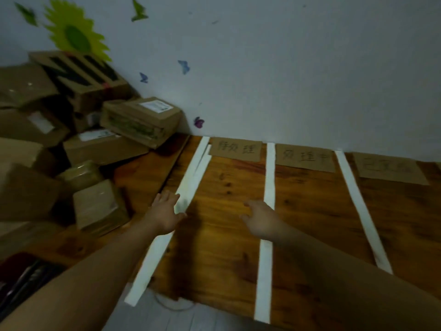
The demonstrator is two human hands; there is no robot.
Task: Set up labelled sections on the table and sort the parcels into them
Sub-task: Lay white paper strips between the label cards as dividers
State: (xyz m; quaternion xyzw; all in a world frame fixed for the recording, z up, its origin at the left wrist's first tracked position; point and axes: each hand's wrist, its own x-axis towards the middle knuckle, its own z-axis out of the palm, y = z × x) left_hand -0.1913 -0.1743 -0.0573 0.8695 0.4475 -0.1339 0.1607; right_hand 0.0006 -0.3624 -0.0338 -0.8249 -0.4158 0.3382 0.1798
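On the wooden table point(238, 235), three white strips run from the near edge toward the wall, with three cardboard labels laid flat along the far edge, so the sections appear to be marked out already and none of them holds a parcel yet. The left hand point(167, 215) is spread, palm down, with its fingers reaching onto the left strip point(191, 185); whether it presses the strip or only hovers over it I cannot tell, but it grips nothing. The right hand point(260, 217) is likewise open and empty, lying just left of the middle strip point(269, 182), over the first section beneath the left label point(236, 149). The right strip point(358, 204) and the other two labels point(305, 158) lie further to the right (their writing is too blurred to read). The pile of parcels point(100, 144) sits to the left of the marked sections, beyond the left strip, stacked against the wall. The nearest box point(100, 206) stands just left of the left hand and tilted, its long side running roughly away from the person. In my judgement the left hand is the better placed to start sorting, with a short sideways reach to that box.
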